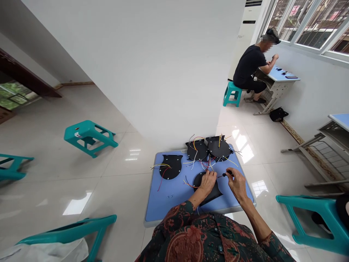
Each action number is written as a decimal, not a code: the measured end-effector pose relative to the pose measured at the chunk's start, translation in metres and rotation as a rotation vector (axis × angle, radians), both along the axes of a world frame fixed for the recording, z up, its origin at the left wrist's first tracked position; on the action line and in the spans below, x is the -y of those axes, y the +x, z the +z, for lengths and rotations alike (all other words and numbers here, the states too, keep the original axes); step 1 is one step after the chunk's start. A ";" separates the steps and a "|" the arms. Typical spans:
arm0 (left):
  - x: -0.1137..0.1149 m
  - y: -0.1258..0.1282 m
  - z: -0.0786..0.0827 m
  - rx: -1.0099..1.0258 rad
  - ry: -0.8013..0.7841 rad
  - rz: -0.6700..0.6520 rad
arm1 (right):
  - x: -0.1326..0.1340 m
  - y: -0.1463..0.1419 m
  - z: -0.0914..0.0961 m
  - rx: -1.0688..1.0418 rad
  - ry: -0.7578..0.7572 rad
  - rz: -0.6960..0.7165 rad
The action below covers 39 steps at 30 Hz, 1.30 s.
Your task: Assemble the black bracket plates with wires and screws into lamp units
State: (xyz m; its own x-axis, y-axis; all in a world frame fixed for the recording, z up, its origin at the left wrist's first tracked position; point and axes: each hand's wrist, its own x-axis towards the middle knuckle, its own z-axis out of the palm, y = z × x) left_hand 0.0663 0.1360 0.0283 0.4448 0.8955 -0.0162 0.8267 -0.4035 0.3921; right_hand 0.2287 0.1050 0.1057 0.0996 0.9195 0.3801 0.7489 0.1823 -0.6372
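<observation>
On the small blue desk (169, 203) lie several black fan-shaped plates with coloured wires. My left hand (207, 182) rests with curled fingers on the nearest black plate (210, 195), pinching wires at its top edge. My right hand (236, 182) is closed in a pinch on a small black connector (228, 173) at the end of a red wire. Another plate (170, 166) lies at the left, and two more plates (209, 148) sit stacked at the far edge.
Teal stools stand on the glossy floor at left (88, 136), near left (68, 233) and right (313, 218). A white wall rises just beyond the desk. Another person in black sits at a far desk (283, 76) by the windows. A further desk (338, 127) stands at right.
</observation>
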 end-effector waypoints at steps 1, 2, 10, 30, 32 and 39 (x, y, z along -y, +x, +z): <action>0.000 0.000 0.001 -0.018 0.004 -0.007 | 0.001 0.001 -0.001 0.003 0.002 -0.004; 0.001 -0.001 0.001 -0.034 0.009 -0.014 | 0.002 0.001 -0.002 0.003 0.006 -0.006; 0.002 -0.003 0.002 -0.133 0.046 -0.068 | 0.004 0.004 -0.006 -0.014 0.005 0.012; -0.017 0.010 -0.005 -0.264 0.103 -0.046 | 0.001 0.008 -0.015 -0.008 0.093 -0.010; -0.018 0.011 -0.004 -0.234 0.103 -0.041 | 0.000 0.008 -0.013 -0.008 0.097 -0.017; -0.004 -0.017 0.013 0.007 0.130 0.015 | 0.000 0.006 -0.001 -0.016 0.072 -0.044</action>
